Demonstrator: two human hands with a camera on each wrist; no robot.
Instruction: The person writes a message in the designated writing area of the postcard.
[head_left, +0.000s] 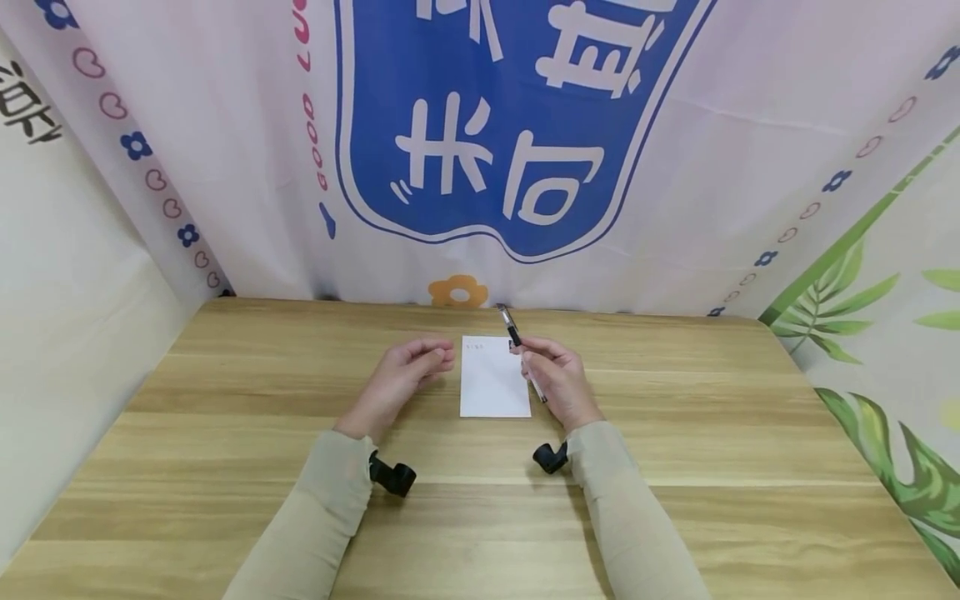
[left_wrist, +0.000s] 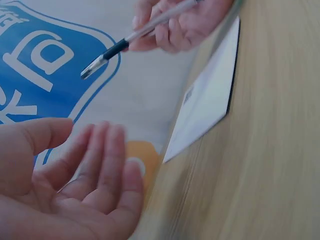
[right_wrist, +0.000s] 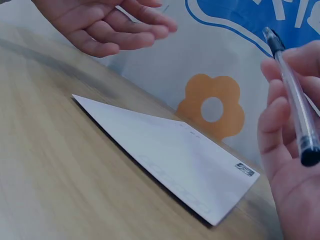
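Note:
A pen (head_left: 513, 333) with a clear barrel and a black section is held by my right hand (head_left: 561, 380), the fingers pinching it midway. In the right wrist view the pen (right_wrist: 296, 95) points away toward the curtain, its dark rear end nearest. Beneath it on the table lies a white rectangular card or envelope (head_left: 491, 383), with small marks at its upper left and a dark stamp-like print at its upper right. My left hand (head_left: 408, 375) hovers left of the card, palm inward and fingers loosely bent, with nothing in it.
The wooden table (head_left: 247, 417) meets a white curtain (head_left: 255, 167) printed with a blue emblem at its far edge. Side walls or cloths flank it, the right one (head_left: 862, 275) showing green leaves. Each wrist bears a black camera (head_left: 393, 477).

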